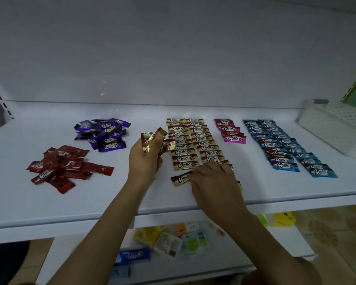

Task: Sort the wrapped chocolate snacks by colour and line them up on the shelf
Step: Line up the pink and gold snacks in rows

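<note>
On the white shelf [49, 204] lie wrapped Choco snacks. My left hand [144, 161] grips a bunch of gold-wrapped snacks [150, 140], held up just left of two lined-up gold columns [193, 145]. My right hand [214, 177] lies fingers-down on a single gold snack [180, 179] at the near end of the left gold column; its fingers hide that snack's right end and the foot of the right column. A loose red pile [64, 168] and a loose purple pile [103, 133] sit at the left. A short pink row [231, 131] and two blue columns [286, 147] lie at the right.
A white perforated plastic basket [333, 128] stands at the shelf's far right. A white back panel [173, 58] closes off the shelf behind. Below the shelf's front edge a lower shelf [80, 249] holds several small packets and boxes [169, 243].
</note>
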The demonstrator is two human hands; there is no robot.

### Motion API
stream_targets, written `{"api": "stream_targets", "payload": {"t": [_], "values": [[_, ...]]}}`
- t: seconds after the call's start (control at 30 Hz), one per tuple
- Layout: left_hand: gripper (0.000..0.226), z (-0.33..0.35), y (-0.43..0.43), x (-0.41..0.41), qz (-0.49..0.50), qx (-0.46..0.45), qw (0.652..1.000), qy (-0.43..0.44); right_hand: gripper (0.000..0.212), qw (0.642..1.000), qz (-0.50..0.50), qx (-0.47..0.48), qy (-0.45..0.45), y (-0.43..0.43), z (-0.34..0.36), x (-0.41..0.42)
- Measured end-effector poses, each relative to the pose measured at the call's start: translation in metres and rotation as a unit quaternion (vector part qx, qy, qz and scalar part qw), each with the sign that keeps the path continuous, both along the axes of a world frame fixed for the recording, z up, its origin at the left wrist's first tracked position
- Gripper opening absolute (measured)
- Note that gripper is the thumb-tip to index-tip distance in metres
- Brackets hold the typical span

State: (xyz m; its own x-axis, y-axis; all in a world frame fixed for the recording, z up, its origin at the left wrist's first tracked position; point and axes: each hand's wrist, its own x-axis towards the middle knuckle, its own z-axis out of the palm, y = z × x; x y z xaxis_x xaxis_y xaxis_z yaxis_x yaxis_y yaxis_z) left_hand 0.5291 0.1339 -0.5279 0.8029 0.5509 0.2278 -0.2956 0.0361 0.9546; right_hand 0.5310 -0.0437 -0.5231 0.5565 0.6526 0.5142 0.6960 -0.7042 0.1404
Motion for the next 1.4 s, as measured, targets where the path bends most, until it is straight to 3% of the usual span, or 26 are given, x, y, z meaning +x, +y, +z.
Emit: {"api": "stream_targets", "payload": {"t": [0.17,0.37,0.47,0.57,0.67,0.83,0.9,0.97,1.03,1.13,1.3,1.4], "values": [[0.022,-0.002,0.000,0.003,0.007,-0.011,1.000,0.019,0.025,0.998,0.012,0.031,0.056,0.008,-0.009,-0.007],[0.024,-0.003,0.000,0.002,0.010,0.012,1.000,0.026,0.024,0.994,-0.006,0.068,0.084,0.011,-0.013,-0.002],[0.021,0.003,-0.004,0.000,-0.016,0.009,1.000,0.020,0.021,0.971,0.054,0.178,0.150,0.009,0.002,0.007],[0.023,0.015,-0.007,-0.006,-0.060,-0.004,0.998,0.024,0.013,0.885,0.068,0.337,0.314,0.015,0.032,0.016],[0.036,0.023,-0.011,-0.017,-0.073,0.013,0.997,0.024,0.009,0.763,0.090,0.424,0.480,0.025,0.047,0.019],[0.018,0.023,-0.009,-0.030,-0.038,0.039,0.998,0.029,0.003,0.675,0.062,0.487,0.551,0.030,0.042,0.014],[0.021,0.017,-0.008,-0.033,-0.003,0.032,0.998,0.045,0.002,0.620,0.057,0.544,0.563,0.030,0.038,0.013],[0.024,0.012,-0.008,-0.037,0.013,0.001,0.998,0.055,0.007,0.592,0.059,0.576,0.561,0.029,0.038,0.012],[0.024,0.009,-0.011,-0.039,0.012,0.005,0.998,0.061,0.016,0.596,0.063,0.573,0.559,0.027,0.037,0.011],[0.027,0.009,-0.013,-0.039,0.023,0.024,0.997,0.065,0.023,0.631,0.074,0.554,0.537,0.024,0.036,0.010],[0.040,0.005,0.000,-0.040,0.051,0.002,0.995,0.080,0.016,0.759,0.020,0.470,0.451,-0.005,0.028,0.017],[0.042,0.003,0.001,-0.042,0.043,0.015,0.996,0.075,0.007,0.808,-0.006,0.379,0.452,-0.013,0.017,0.018]]}}
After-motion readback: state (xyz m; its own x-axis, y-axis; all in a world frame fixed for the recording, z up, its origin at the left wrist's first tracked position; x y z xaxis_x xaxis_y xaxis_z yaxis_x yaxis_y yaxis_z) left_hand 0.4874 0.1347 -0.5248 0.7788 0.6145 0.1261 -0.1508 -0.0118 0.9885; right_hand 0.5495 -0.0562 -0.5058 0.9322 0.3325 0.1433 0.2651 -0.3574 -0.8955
